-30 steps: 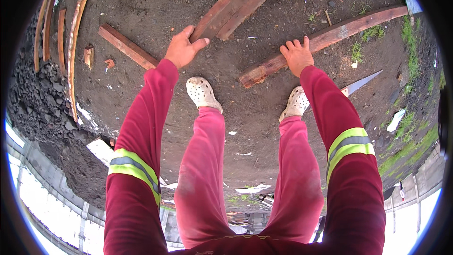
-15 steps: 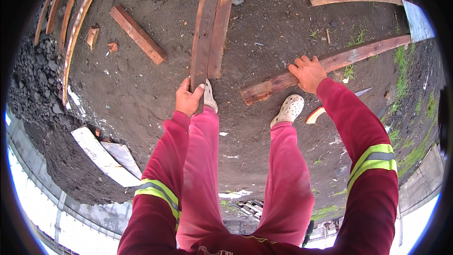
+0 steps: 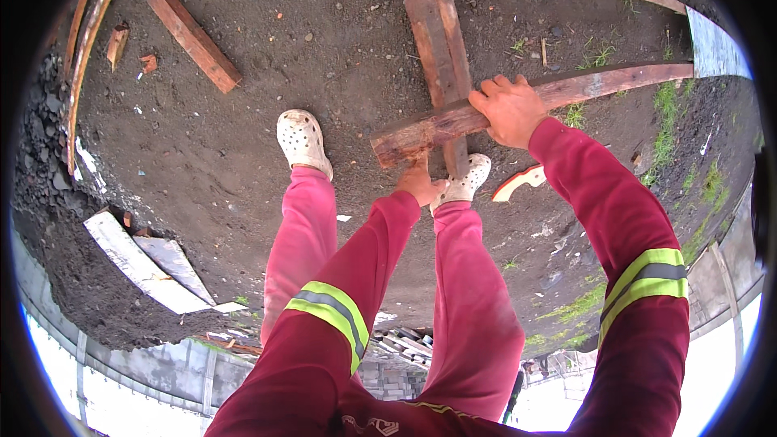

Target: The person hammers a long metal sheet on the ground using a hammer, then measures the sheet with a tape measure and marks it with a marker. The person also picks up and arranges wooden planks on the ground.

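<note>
My right hand (image 3: 511, 112) is closed over the top of a reddish wooden beam (image 3: 591, 87), a little way in from its near end. My left hand (image 3: 421, 184) is at the underside of that near end, its fingers partly hidden there and its thumb pointing right. Two other wooden pieces, a shorter board (image 3: 429, 44) and a longer board (image 3: 451, 20), lie side by side and pass beneath the beam. The shorter one's lower end comes down beside my left thumb, close to my right clog (image 3: 469, 180).
A handsaw handle (image 3: 518, 184) lies right of my right foot. A loose wood block (image 3: 194, 39) and long strips (image 3: 93, 40) are on the dirt at left, by gravel (image 3: 48, 137). White boards (image 3: 137, 263) lie lower left; a pale sheet (image 3: 716, 44) is at far right.
My left hand has left the board's end and moved right to the beam. The paired boards now lie farther right, under the beam, whose near end has shifted left. My feet's positions have changed.
</note>
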`<state>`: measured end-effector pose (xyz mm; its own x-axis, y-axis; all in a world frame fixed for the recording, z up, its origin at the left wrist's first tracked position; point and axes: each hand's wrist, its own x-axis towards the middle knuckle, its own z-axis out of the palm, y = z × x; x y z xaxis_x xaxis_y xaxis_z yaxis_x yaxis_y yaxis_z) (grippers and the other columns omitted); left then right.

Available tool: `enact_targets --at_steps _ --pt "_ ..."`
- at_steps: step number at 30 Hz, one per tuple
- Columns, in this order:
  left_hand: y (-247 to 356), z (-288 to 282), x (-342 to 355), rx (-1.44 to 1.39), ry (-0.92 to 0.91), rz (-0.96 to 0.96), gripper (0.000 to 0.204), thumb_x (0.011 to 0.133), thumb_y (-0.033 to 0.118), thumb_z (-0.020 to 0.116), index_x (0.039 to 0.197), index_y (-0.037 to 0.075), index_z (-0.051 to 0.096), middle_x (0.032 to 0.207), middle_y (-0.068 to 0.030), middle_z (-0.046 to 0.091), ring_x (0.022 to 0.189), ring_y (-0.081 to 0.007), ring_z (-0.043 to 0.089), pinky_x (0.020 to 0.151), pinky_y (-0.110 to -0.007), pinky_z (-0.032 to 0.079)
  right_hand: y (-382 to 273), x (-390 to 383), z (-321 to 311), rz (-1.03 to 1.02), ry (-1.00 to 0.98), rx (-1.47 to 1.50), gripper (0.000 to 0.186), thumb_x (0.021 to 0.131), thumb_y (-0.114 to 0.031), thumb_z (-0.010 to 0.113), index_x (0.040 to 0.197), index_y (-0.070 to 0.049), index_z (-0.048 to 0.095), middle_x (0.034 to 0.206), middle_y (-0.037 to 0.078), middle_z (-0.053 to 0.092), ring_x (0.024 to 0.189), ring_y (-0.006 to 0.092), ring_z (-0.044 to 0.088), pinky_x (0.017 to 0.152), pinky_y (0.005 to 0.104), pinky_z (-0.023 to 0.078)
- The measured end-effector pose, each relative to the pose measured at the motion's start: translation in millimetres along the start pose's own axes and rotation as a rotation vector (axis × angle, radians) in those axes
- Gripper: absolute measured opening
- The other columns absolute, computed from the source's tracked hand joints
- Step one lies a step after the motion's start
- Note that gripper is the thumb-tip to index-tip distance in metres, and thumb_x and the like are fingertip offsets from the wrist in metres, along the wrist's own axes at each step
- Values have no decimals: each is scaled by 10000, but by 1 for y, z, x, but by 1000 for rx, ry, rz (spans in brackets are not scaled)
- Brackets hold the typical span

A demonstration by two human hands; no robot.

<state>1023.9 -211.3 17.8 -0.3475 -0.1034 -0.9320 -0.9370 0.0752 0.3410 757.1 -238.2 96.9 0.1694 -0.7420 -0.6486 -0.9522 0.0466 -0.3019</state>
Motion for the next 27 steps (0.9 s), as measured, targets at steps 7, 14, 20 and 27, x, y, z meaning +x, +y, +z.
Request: enact_targets --at_steps 7,14,20,27 --pt "-55 -58 -99 152 123 -175 789 754 297 670 1360 -5 264 1297 -271 412 1200 -385 424 1007 -393 357 -30 -31 36 564 282 343 668 712 -253 709 1281 -125 383 1310 152 383 1253 329 333 999 493 303" --pt "-27 -169 -136 507 158 -81 750 749 281 659 1347 13 294 1249 -265 448 1150 -383 465 975 -392 390 -134 -212 93 1299 316 950 611 720 -283 692 1223 -50 438 1191 223 482 1117 381 469 941 437 397" --pt "1 -201 -183 608 297 -51 761 751 301 657 1358 31 284 1284 -227 417 1203 -362 411 1005 -393 358 -162 -257 168 1483 245 1178 649 724 -339 684 1223 -8 433 1194 258 505 1129 386 483 947 419 403" --pt "10 -133 -188 678 412 -48 861 767 381 660 1388 0 202 1380 -260 292 1281 -383 306 1053 -404 294 -113 -247 248 1373 385 1202 673 730 -378 665 1224 11 427 1192 269 507 1109 393 500 938 430 412"
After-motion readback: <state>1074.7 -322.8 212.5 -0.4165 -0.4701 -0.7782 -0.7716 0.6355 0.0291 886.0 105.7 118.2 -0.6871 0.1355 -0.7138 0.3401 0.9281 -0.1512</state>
